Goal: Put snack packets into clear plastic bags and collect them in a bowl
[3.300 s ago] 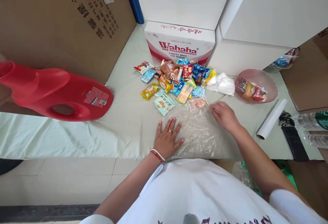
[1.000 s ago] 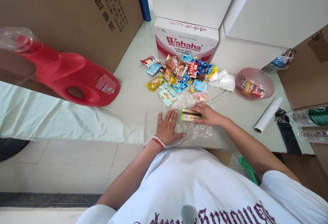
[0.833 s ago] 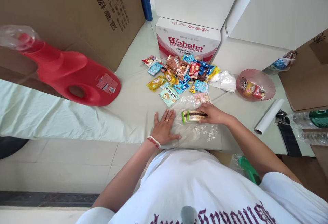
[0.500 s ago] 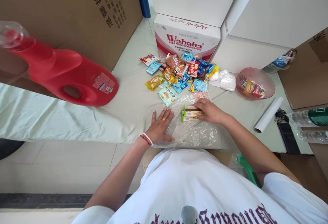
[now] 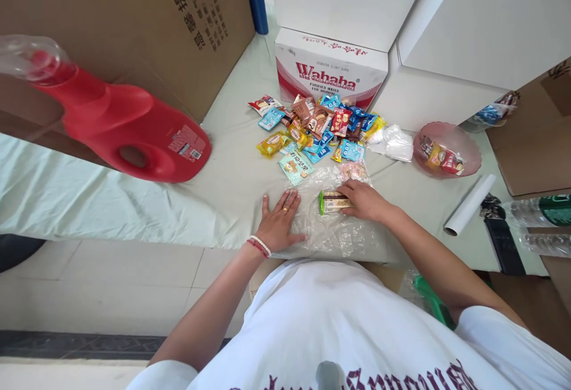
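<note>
My left hand (image 5: 278, 223) lies flat with fingers spread on the left part of a clear plastic sheet (image 5: 339, 232) spread at the table's near edge. My right hand (image 5: 363, 199) is closed on a green-and-brown snack packet (image 5: 331, 202), which rests on the sheet's far part. Just beyond lies a heap of several colourful snack packets (image 5: 319, 128), with a teal packet (image 5: 296, 167) nearest my left hand and a pink packet (image 5: 354, 170) beside my right.
A red jug (image 5: 120, 131) lies on its side at the left. A Wahaha carton (image 5: 328, 69) and white boxes stand behind the heap. To the right are crumpled white bags (image 5: 395, 142), a pink bowl (image 5: 464, 164) holding snacks, a white roll (image 5: 469, 205), bottles (image 5: 542, 211).
Since 3.3 s ago my right hand has taken a green-and-brown packet and brought it onto the plastic sheet. Over the last second both hands have barely shifted; the camera moved slightly.
</note>
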{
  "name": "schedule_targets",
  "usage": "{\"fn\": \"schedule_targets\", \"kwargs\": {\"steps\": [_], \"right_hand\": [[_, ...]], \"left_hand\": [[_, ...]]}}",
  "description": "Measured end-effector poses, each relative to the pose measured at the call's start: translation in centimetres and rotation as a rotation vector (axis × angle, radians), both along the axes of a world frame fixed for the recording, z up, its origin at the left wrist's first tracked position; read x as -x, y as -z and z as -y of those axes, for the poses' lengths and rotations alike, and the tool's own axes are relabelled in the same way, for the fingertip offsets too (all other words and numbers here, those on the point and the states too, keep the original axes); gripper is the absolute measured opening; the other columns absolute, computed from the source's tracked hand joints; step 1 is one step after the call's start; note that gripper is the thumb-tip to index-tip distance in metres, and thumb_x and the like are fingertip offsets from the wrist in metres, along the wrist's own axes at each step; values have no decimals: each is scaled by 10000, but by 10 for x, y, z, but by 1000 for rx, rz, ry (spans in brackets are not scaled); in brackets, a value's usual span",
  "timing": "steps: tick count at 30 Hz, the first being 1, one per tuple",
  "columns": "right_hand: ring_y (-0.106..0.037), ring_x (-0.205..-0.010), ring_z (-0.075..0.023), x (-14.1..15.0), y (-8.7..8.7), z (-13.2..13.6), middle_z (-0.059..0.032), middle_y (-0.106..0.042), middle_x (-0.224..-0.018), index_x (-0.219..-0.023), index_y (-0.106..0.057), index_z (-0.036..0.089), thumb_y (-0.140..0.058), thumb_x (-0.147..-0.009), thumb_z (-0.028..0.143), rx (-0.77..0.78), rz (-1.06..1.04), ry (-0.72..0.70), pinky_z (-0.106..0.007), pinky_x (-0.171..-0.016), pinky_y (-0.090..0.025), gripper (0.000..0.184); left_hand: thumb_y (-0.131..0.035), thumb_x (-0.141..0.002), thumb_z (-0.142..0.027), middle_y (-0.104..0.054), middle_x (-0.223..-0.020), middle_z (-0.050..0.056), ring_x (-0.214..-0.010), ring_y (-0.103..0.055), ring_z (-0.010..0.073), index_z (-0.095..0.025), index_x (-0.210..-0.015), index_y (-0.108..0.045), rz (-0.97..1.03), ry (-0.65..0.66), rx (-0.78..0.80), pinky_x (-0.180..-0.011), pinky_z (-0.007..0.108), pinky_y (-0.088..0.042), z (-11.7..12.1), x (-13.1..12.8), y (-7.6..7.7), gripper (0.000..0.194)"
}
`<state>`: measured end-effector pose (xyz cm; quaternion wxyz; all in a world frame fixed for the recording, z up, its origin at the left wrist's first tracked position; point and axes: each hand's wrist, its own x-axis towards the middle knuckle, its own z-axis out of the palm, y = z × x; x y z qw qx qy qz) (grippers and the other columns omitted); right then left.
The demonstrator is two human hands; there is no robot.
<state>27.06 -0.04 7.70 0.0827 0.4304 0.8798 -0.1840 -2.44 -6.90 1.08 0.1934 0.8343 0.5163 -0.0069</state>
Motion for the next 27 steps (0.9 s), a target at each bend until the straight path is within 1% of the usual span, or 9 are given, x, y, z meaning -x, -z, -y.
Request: {"fn": "schedule_targets", "kwargs": {"steps": [2,5,9,14,18,20,23,25,27], "right_hand": [[-576,-1131,-292,5,1,1,-156,-597,-1250,-1326,-578,144,-750,-847,368,-7,19,2,-350,-932,-421,557],[-583,-1111,-298,11,1,2,-158,-619,-1207,-1302,-587,137,-729,-850,325,-28,82,-14,-359,-918,-417,510],[-590,-1087,-300,6,-3,2,-148,-631,-1181,-1265,-604,149,-694,-850,308,-48,118,-49,-361,-887,-414,453],[-605,-1041,-282,-12,-22,-1,-134,-634,-1157,-1240,-614,159,-683,-849,316,-53,115,16,-342,-854,-418,427],[-609,-1045,-268,-4,-37,5,-123,-624,-1181,-1282,-590,178,-689,-856,351,-70,13,59,-328,-854,-431,470],[-606,-1058,-275,11,-34,9,-126,-627,-1172,-1285,-589,179,-696,-855,353,-65,-11,19,-339,-873,-436,476],[-607,-1061,-298,32,-16,15,-143,-634,-1152,-1263,-605,160,-707,-849,318,-33,22,-37,-377,-892,-454,455],[-604,-1093,-313,35,-3,18,-157,-622,-1201,-1295,-588,149,-717,-851,309,-14,2,-41,-410,-920,-469,489],[-566,-1200,-328,26,3,24,-181,-558,-1345,-1395,-513,155,-715,-874,342,-20,-112,-18,-448,-981,-469,589]], "left_hand": [[-610,-817,-703,-159,-1698,164,-1575,-138,378,-188,-1641,-140,-3,1,7,-1183,722,127,0,0,-2,1079],[-622,-803,-711,-156,-1699,165,-1574,-140,383,-197,-1642,-141,-5,3,19,-1187,715,127,-1,0,-3,1095],[-630,-771,-745,-141,-1701,166,-1575,-125,396,-194,-1641,-140,-16,6,37,-1182,727,120,-2,0,-4,1141],[-631,-752,-764,-150,-1700,173,-1574,-122,404,-191,-1641,-138,-22,5,25,-1179,731,117,-1,0,-2,1166],[-652,-749,-745,-168,-1692,195,-1570,-140,408,-177,-1640,-139,-5,9,3,-1178,733,118,-1,1,-1,1175],[-667,-748,-728,-166,-1688,208,-1566,-158,407,-169,-1638,-142,8,6,-8,-1178,735,112,0,1,-1,1175],[-666,-767,-697,-166,-1682,222,-1563,-175,409,-158,-1634,-168,22,-16,-37,-1188,738,65,2,1,-1,1136],[-645,-805,-656,-178,-1679,223,-1560,-184,412,-150,-1629,-193,30,-47,-80,-1193,739,28,6,3,-2,1068],[-613,-856,-571,-207,-1677,203,-1562,-184,403,-168,-1623,-233,39,-77,-156,-1202,729,20,12,6,-6,946]]}}
